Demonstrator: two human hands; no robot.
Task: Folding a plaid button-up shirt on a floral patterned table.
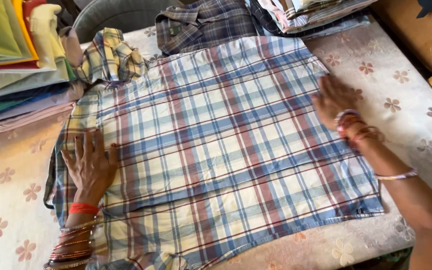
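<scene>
Pressing 1 plaid shirt (pixel 226 145): 2 hands, left hand (pixel 90 167) fingers spread, right hand (pixel 332 97) seemingly flat.

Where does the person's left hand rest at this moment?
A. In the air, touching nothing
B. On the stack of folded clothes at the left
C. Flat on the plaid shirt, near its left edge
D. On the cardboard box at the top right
C: the left hand lies flat, fingers spread, on the plaid shirt near its left edge.
</scene>
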